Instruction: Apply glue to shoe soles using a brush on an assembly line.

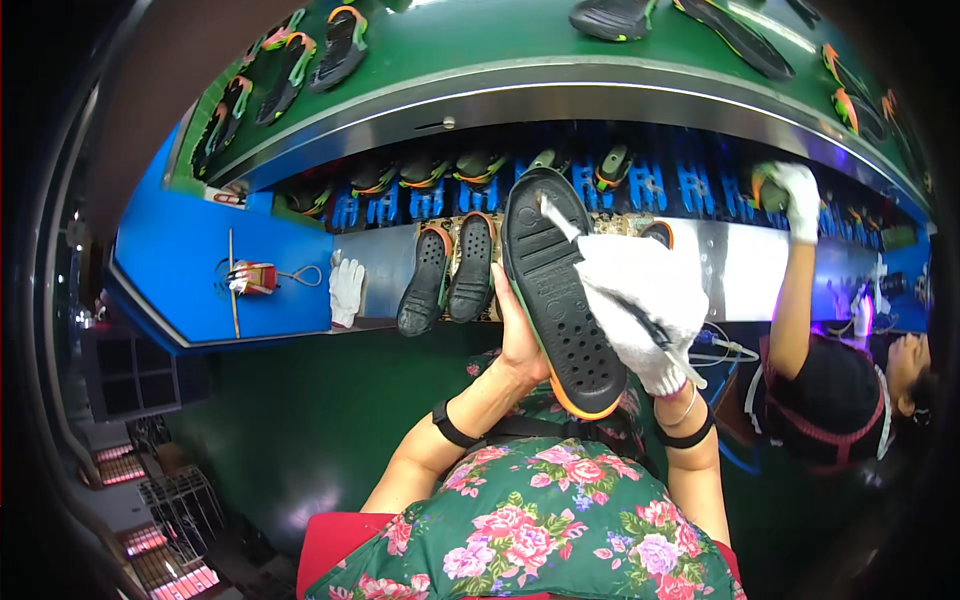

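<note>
A black sole (560, 290), judged light and flexible, was gripped at its edge by the left hand (518, 335); at three o'clock, the gloved right hand (640, 305) was clenched on a brush (560, 222).

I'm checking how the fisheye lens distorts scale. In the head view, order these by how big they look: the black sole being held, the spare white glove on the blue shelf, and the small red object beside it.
1. Black sole, though it is nearest the camera, which enlarges it.
2. Spare white glove.
3. Small red object.
</note>
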The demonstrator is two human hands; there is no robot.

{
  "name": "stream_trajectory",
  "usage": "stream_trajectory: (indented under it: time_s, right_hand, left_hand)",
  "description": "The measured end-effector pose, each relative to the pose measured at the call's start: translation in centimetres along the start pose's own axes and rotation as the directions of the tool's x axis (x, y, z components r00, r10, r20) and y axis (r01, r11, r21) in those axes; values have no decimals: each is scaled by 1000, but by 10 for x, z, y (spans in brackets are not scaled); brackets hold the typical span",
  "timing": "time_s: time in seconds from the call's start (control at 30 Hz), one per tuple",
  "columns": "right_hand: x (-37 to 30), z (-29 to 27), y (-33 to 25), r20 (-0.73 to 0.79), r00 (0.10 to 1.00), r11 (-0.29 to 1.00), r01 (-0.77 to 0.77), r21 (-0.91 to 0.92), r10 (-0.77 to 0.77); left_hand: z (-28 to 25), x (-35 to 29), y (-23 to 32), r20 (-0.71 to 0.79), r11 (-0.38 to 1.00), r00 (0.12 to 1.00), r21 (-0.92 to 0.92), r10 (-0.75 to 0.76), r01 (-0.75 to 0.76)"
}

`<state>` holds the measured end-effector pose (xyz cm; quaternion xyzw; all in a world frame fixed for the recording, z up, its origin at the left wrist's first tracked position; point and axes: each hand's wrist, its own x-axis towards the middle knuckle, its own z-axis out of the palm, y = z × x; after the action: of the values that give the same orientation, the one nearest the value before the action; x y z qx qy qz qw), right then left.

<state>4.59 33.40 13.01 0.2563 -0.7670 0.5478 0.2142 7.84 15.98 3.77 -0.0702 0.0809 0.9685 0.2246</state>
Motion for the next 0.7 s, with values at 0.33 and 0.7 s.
stream_trajectory:
  time_s: [0.33, 0.7]
  right_hand:
    - [-25, 6, 4, 177, 984, 991, 51, -126, -28]
    - [-17, 9, 14, 113, 993, 1000, 16, -13, -15]
  left_hand:
    - [13, 10, -14, -215, 894, 976, 440, 16, 82]
    - [14, 32, -1, -249, 840, 964, 540, 93, 58]
